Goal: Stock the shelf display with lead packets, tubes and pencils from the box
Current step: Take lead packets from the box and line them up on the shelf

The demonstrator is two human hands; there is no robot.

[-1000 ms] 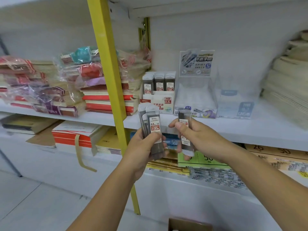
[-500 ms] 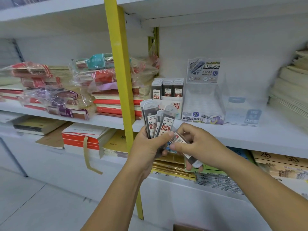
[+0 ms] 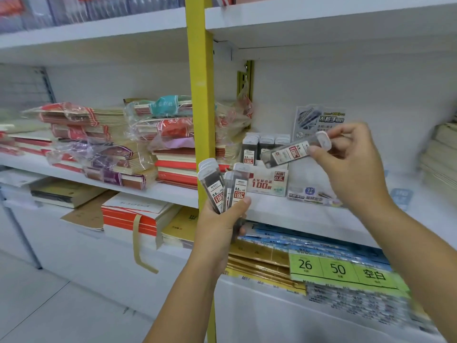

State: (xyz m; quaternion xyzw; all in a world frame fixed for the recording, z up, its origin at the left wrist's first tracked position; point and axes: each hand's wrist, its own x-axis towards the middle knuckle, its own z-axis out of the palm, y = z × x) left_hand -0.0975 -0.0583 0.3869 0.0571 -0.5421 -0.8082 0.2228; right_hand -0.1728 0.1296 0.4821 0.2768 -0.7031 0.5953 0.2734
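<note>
Right hand (image 3: 351, 167) pinches one lead packet (image 3: 295, 151) tilted near the display box (image 3: 268, 181), centre right; left hand (image 3: 220, 224) grips a fanned bunch (image 3: 223, 189) below.

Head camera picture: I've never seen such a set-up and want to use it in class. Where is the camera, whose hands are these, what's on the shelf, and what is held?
There is no machine here. A person wears one wide-angle camera on the head, so you look forward and down along their own arms. The left hand grips a fanned bunch of lead packets. The right hand pinches a single lead packet, tilted, near the HB 0.5 display box, which holds upright packets. That box sits on a white shelf, right of a yellow upright. Wrapped notebook stacks lie to its left.
</note>
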